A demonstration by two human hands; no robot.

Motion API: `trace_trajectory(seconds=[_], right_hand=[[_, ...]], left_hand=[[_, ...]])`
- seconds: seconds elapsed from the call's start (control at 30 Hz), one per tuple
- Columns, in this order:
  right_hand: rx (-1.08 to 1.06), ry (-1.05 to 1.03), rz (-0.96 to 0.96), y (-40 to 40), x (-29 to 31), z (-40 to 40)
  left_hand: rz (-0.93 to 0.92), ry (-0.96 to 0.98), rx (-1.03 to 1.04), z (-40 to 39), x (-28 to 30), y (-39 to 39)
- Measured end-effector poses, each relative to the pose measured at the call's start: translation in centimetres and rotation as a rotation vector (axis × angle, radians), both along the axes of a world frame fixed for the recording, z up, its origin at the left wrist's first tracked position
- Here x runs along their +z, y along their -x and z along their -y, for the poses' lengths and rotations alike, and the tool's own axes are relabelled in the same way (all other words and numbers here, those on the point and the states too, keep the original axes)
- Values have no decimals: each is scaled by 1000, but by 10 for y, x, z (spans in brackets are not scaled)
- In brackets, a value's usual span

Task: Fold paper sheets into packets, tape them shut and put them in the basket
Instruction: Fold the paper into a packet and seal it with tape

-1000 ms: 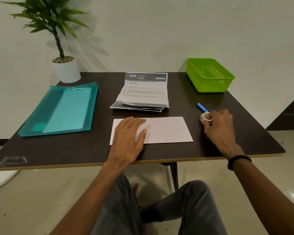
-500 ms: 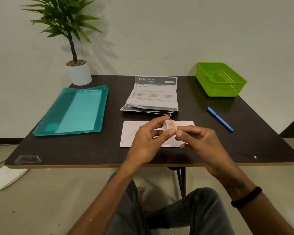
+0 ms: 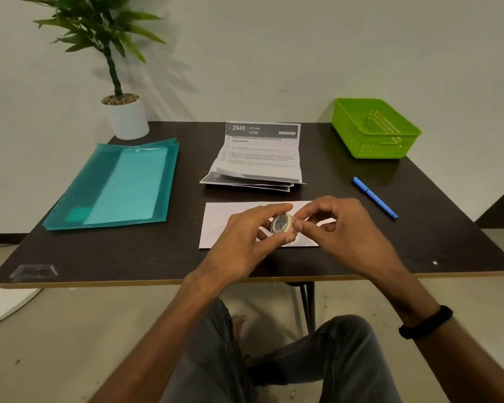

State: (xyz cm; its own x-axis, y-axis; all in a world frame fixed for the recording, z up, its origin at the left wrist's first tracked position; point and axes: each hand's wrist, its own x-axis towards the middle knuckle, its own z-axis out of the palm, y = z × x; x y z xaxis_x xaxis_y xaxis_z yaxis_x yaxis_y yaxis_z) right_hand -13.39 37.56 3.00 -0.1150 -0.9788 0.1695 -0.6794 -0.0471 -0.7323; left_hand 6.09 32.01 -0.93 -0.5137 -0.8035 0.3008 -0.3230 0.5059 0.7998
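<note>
Left hand grips the tape roll steady above the folded packet (untaped, apparently); right hand pinches its edge, probably seeking the tape end.

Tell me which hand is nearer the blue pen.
Right. The right hand is just left of the blue pen, picking at the tape roll; the left hand holds the roll farther left.

Basket lime green, perforated — folder teal — pen blue.
</note>
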Motion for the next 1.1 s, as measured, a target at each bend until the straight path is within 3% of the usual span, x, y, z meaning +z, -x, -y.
trace_trajectory(seconds=[0.47,0.63,0.87,1.1], right_hand=[[-41,68,60,-5,-13,-4],[-64,52,203,-10,-19,3],[-169,57,476,-2,-23,8],[-343,-23,561,32,-26,9]], left_hand=[[331,123,43,14,18,-4],[412,107,60,32,25,-9],[690,192,177,67,33,-46],[855,28,301,100,26,-75]])
